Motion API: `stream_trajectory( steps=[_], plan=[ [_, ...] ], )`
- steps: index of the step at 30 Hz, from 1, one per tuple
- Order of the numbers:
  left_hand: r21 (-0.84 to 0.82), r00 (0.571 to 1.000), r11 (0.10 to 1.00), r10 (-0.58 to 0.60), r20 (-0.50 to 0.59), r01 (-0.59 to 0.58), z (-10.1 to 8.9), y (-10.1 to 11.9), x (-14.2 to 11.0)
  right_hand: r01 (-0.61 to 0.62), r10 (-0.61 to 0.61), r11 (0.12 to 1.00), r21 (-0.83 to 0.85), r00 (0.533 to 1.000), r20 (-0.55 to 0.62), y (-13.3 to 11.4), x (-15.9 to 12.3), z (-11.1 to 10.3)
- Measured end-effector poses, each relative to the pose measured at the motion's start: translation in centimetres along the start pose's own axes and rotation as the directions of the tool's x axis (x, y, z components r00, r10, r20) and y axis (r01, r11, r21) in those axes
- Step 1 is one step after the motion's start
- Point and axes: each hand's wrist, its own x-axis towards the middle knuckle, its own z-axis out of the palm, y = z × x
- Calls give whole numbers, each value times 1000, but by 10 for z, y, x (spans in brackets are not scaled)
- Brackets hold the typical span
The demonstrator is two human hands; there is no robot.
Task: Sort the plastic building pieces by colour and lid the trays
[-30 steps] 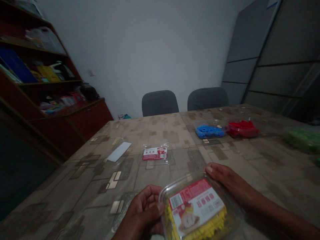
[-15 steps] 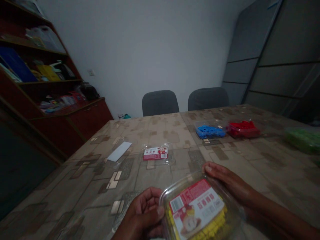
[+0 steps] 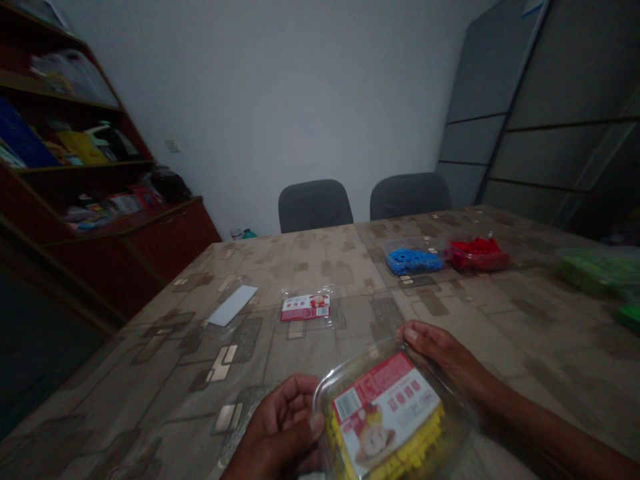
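Note:
A clear plastic container with a red and white label on its lid holds many small yellow pieces. It is tilted in front of me, near the table's close edge. My left hand grips its left rim, the thumb on top and the fingers curled at the side. At the far right corner, my right hand is closed on the rim. Beyond it on the table lies a clear lid with a similar label. Left of that is another clear piece with a white card.
A patterned cloth covers the table. Toward the back right stand clear containers of blue pieces and red pieces. Green pieces in clear plastic are at the right edge. Two grey chairs stand behind; a shelf unit is at left.
The view has shifted slightly to the right, so the table items appear a little further left. Both hands keep their hold on the container of yellow pieces.

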Motion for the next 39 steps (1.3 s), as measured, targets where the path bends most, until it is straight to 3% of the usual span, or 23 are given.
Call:
stream_trajectory(
  steps=[16, 27, 29, 32, 36, 39],
  plan=[
    [31, 996, 997, -64, -66, 67, 3, 8, 1, -104, 94, 972, 212, 994, 55, -7, -10, -5],
    [85, 987, 984, -159, 20, 157, 14, 14, 13, -39, 40, 998, -53, 999, 17, -10, -8, 4],
    [41, 987, 989, -145, 68, 143, 15, 12, 13, -31, 33, 995, -93, 999, 18, -13, -8, 5],
    [-2, 965, 990, -134, 227, 138, 16, 14, 14, -11, 14, 992, -127, 1000, 23, -15, -7, 6],
    [22, 901, 990, -136, 412, 140, 8, 26, 27, -14, 18, 995, -102, 999, 37, -12, -5, 5],
    [99, 826, 989, -149, 544, 112, -3, 33, 42, -32, 35, 997, -67, 998, 47, -11, -7, 4]
  ],
)
